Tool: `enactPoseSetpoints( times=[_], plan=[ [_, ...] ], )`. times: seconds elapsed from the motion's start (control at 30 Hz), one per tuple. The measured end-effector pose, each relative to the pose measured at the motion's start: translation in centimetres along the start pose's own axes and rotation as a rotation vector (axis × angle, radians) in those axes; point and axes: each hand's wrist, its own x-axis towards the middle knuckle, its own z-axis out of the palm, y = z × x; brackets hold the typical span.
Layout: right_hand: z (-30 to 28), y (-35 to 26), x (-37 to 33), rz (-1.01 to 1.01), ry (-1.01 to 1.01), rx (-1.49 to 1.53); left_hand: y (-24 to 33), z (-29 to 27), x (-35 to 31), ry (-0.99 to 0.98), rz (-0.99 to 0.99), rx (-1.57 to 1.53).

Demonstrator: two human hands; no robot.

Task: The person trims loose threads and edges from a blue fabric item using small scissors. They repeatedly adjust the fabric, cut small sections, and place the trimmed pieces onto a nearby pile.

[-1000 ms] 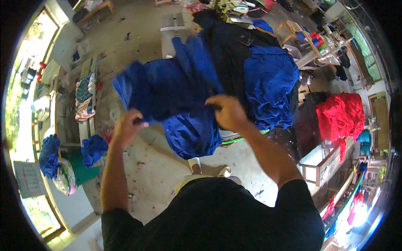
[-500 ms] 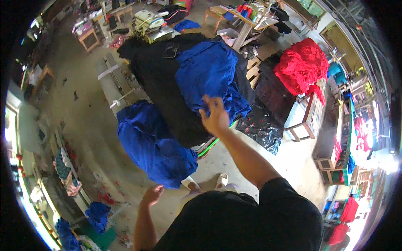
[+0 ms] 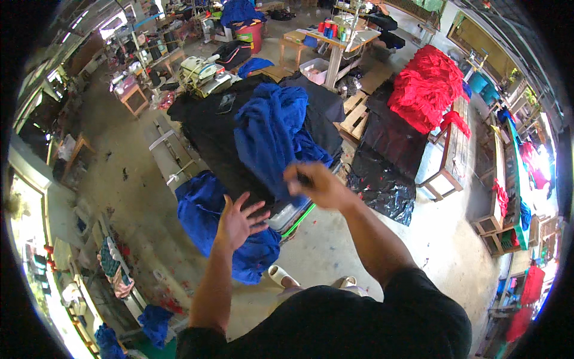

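My right hand [image 3: 315,184] is closed at the near end of a crumpled blue cloth [image 3: 269,128], which stretches from its heap toward my fingers. A small dark patch shows in the curl of that hand; I cannot make out what it is. My left hand [image 3: 236,224] is open with fingers spread, holding nothing. Below it in the picture lies a second heap of blue cloth [image 3: 200,203], hanging at the near left. Black cloth [image 3: 200,119] covers the surface under the first heap.
A small flat dark object [image 3: 226,103] rests on the black cloth. At right, a large red cloth pile [image 3: 426,87] sits on a wooden bench [image 3: 448,149], beside black plastic sheeting [image 3: 382,185]. A sewing machine [image 3: 200,72] and a table with thread spools [image 3: 332,30] stand beyond.
My left hand has risen from low beside the near blue heap and spread its fingers. My right hand has closed, and the blue cloth has been drawn toward me. The view has tilted up.
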Motion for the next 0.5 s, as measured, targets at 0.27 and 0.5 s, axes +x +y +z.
enactPoseSetpoints(
  times=[0.27, 0.5],
  plan=[
    [-5.0, 2.6, -27.9, 0.426, -0.03, 0.383, -14.1, 12.0, 4.3, 0.049, 0.261, -0.129],
    [-11.8, 0.2, -36.7, 0.21, 0.063, 0.543, -31.1, 23.4, -2.0, 0.022, 0.593, 1.256]
  ],
)
